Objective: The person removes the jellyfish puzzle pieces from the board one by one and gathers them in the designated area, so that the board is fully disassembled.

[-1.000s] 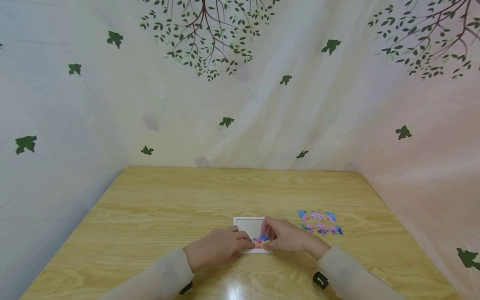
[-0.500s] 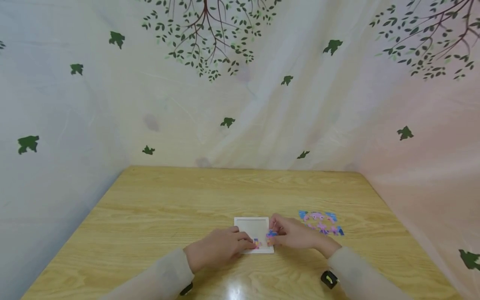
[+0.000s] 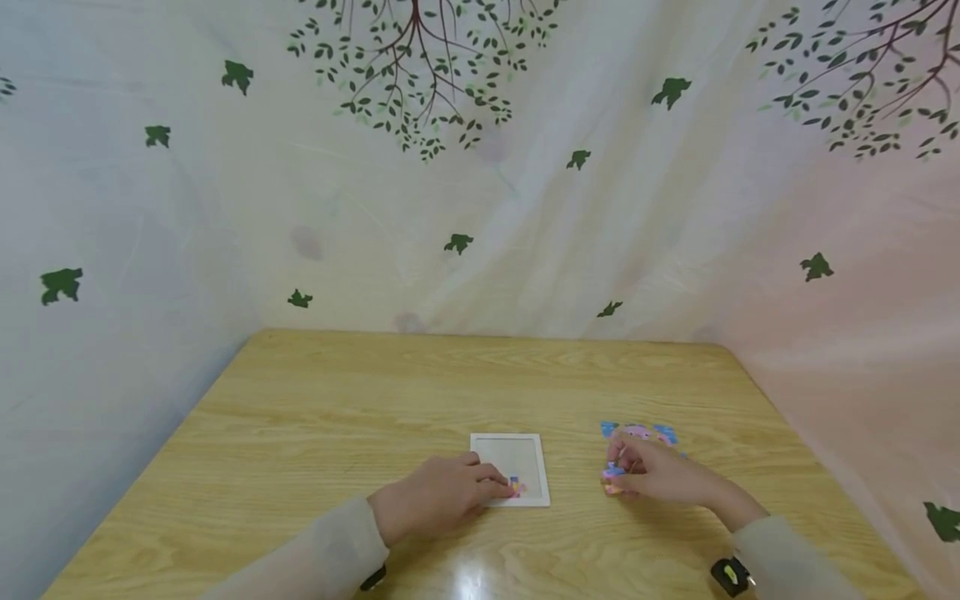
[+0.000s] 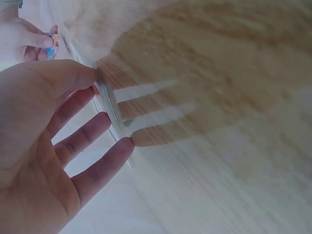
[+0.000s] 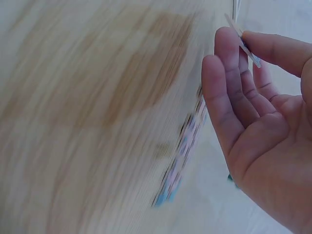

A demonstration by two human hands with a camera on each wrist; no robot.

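Note:
A white puzzle tray [image 3: 545, 479] lies on the table in the head view. A small yellow, pink and blue puzzle piece [image 3: 515, 483] sits at its lower part, by my left fingertips. My left hand [image 3: 453, 492] rests on the tray's left side; in the left wrist view its nearly straight fingers [image 4: 105, 165] and thumb touch the edge. My right hand [image 3: 660, 471] is to the right of the tray and pinches a blue, pink and orange puzzle piece [image 3: 612, 477] between thumb and fingers. The right wrist view shows this piece [image 5: 246, 48] edge-on, raised off the table.
Several pink and blue puzzle pieces [image 3: 663, 432] lie together on the wooden table [image 3: 360, 392], partly hidden behind my right hand. A printed curtain [image 3: 360, 200] with leaves hangs behind the table and along its sides.
My right hand has lifted the puzzle piece out of the tray and carried it right, toward the other pieces. The left hand stays on the tray.

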